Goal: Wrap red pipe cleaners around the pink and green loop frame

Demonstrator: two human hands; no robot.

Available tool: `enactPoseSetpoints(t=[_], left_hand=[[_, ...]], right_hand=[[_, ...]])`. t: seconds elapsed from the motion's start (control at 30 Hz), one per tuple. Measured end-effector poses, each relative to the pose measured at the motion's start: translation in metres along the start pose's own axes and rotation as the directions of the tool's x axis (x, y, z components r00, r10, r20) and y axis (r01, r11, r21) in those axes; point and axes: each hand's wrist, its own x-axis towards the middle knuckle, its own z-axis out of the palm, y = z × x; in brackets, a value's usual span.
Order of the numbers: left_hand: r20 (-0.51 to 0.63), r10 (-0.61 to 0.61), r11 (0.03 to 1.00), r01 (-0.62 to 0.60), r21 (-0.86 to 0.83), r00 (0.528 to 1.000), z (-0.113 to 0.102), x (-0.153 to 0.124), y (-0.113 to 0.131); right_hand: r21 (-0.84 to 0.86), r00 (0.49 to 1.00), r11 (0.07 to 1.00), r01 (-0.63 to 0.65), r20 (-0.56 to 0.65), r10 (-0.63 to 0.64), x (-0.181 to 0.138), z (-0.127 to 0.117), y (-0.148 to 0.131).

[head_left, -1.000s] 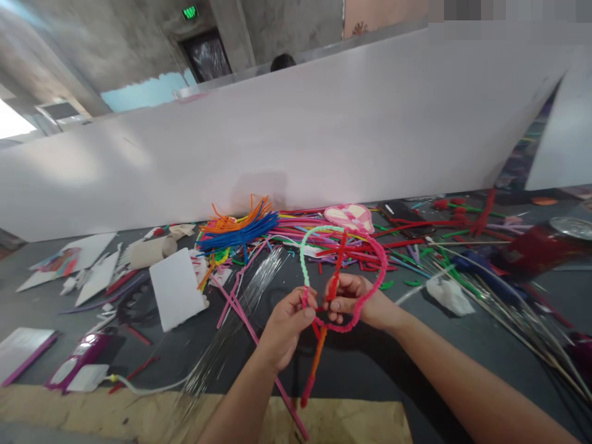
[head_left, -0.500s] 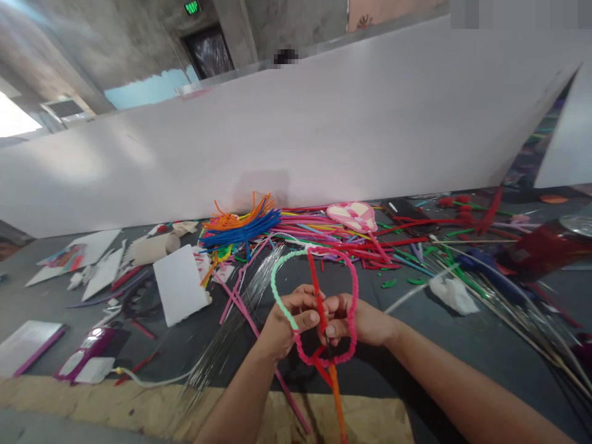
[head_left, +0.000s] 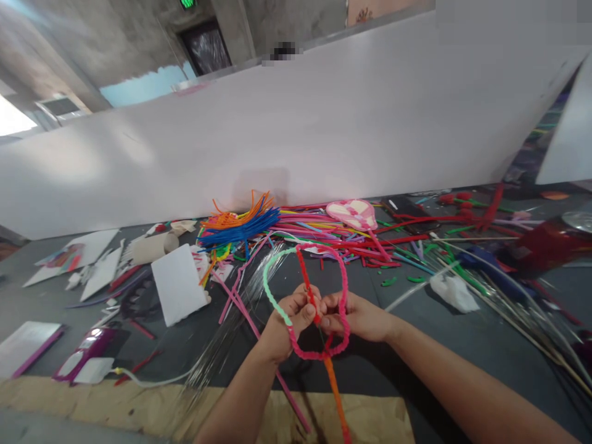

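Here, both hands are meeting just above the dark bench (head_left: 462,345), working a twisted pipe-cleaner loop, mint green on its left arc and pink on its right (head_left: 343,290). The left hand (head_left: 282,324) is pinching the loop's left side together with a red pipe-cleaner stem that runs down into orange (head_left: 333,385), while the right hand (head_left: 356,316) is pinching the same crossing from the other side, fingertips nearly touching. The likely risk is the soft wire kinking or the twist slipping loose if either pinch eases, since the loop is standing free above the grip and the long stem is hanging unsupported toward the plywood edge (head_left: 379,422). Just beside the left forearm a fan of thin silver wires (head_left: 235,333) is lying close enough to snag. Beyond the hands, a heap of multicoloured pipe cleaners (head_left: 259,225), a pink heart-shaped piece (head_left: 354,213) and a white foam square (head_left: 178,283) are crowding the bench before the white partition board (head_left: 324,123).
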Motion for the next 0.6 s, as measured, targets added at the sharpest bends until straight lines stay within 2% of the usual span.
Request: enactPoseSetpoints(t=[0.17, 0.3, 0.47, 0.53, 0.6], left_hand=[[-0.012, 0.045, 0.986, -0.042, 0.162, 0.999, -0.001, 0.000, 0.003], [-0.119, 0.048, 0.953, -0.010, 0.301, 0.992, -0.002, -0.001, 0.003], [-0.218, 0.054, 0.941, 0.023, 0.337, 0.974, -0.005, 0.002, 0.001], [-0.242, 0.095, 0.912, 0.014, 0.410, 0.966, -0.005, 0.003, 0.004], [-0.270, 0.158, 0.854, 0.006, 0.520, 0.950, -0.005, 0.004, 0.008]], right_hand=[[-0.090, 0.998, 0.996, 0.029, -0.058, -0.034, 0.001, -0.005, 0.001], [-0.107, 0.996, 0.994, 0.034, -0.074, -0.042, 0.000, -0.015, 0.004], [-0.134, 0.986, 0.990, 0.047, -0.152, -0.067, 0.000, -0.025, 0.003], [-0.186, 0.970, 0.981, 0.057, -0.223, -0.098, 0.000, -0.029, -0.001], [-0.285, 0.912, 0.952, 0.113, -0.349, -0.213, 0.000, -0.031, -0.007]])
